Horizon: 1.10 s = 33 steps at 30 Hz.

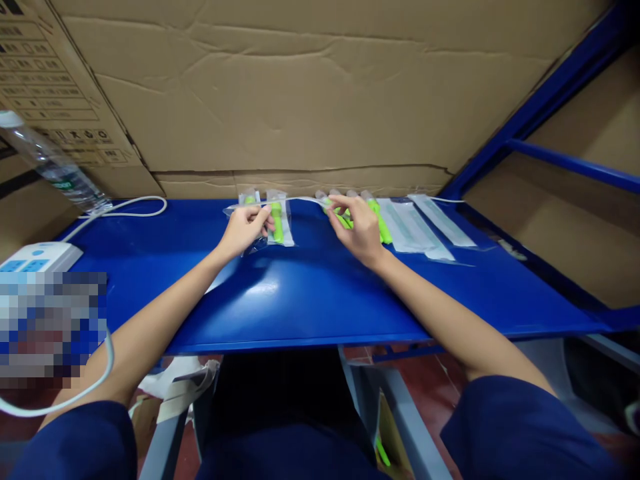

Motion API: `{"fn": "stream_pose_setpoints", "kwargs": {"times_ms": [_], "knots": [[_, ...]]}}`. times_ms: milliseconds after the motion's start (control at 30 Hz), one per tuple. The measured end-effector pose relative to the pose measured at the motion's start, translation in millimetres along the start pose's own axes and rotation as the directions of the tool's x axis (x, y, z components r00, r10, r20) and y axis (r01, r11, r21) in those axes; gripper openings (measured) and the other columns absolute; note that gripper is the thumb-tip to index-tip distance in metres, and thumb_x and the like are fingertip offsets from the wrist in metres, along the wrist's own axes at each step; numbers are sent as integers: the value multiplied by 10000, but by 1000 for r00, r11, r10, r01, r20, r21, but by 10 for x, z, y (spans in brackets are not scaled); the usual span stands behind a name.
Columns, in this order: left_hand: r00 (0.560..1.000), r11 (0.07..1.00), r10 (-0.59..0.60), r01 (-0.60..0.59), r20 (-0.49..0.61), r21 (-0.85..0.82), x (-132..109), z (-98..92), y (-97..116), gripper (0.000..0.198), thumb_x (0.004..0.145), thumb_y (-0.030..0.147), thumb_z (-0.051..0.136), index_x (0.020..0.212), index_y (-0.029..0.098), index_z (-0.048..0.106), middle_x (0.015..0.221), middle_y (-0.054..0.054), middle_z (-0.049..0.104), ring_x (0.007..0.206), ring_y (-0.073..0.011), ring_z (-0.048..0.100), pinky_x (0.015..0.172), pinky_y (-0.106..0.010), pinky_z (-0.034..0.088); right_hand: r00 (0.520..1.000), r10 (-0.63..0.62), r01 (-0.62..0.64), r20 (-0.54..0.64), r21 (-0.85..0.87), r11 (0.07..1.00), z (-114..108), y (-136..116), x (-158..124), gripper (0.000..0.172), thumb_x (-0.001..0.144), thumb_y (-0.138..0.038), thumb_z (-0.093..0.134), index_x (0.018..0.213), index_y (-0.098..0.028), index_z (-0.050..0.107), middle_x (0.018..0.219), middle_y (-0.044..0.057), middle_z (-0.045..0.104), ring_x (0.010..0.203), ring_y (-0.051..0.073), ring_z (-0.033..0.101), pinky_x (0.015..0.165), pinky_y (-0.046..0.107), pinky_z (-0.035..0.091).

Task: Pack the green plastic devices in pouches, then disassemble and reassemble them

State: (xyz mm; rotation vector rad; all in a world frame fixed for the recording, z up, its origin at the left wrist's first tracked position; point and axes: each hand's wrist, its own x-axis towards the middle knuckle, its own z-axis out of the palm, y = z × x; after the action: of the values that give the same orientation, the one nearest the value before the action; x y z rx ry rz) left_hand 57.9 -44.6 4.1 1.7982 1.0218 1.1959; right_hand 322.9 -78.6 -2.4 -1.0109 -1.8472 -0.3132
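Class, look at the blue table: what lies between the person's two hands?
In the head view, between the left hand and right hand lies a green item in a clear packet; beyond it, bare blue table.

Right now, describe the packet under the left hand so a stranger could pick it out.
On the blue shelf, against the cardboard wall, lies a row of clear packets. The left hand pinches one clear packet at the row's left end. Unlike the flat packets at the right, it holds a green piece.
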Motion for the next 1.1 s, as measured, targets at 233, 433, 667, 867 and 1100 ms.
{"fn": "stream_pose_setpoints", "kwargs": {"times_ms": [233,433,667,867,1100], "knots": [[967,922,239,-198,-86,333,-152,95,206,285,962,430,531,1058,181,631,1062,-82,724,914,-200,673,844,-333,509,964,-103,87,245,78,993,129,-189,-104,455,1045,-270,395,1483,-279,518,1150,88,746,933,270,698,901,481,568],[917,611,378,-352,130,709,-161,-54,310,412,969,503,532,1222,185,597,1250,-129,677,1200,-301,601,1041,-439,409,927,-165,140,337,99,985,185,-203,-155,507,1027,-233,402,1525,-287,478,1056,79,748,925,271,692,875,479,570],[911,523,140,-401,388,753,-23,-238,35,662,922,604,545,1369,117,555,1379,-213,643,1293,-372,592,1099,-503,357,952,-148,92,267,209,974,228,-66,-134,527,894,-89,480,1395,-230,564,1015,60,786,1038,256,721,990,501,516],[887,570,132,-434,443,698,6,-294,-16,766,866,694,586,1409,155,541,1362,-176,673,1257,-362,626,1103,-496,344,971,-17,-66,237,340,938,216,-53,-132,554,855,-89,502,1384,-231,584,1025,42,800,1120,231,724,1060,473,536],[892,615,159,-425,424,664,-35,-221,43,684,873,628,616,1367,159,560,1357,-163,676,1242,-369,634,1112,-539,343,967,74,-173,246,412,894,157,-126,-85,617,847,-102,518,1450,-228,564,1020,37,804,1118,223,732,1068,446,560]]}}
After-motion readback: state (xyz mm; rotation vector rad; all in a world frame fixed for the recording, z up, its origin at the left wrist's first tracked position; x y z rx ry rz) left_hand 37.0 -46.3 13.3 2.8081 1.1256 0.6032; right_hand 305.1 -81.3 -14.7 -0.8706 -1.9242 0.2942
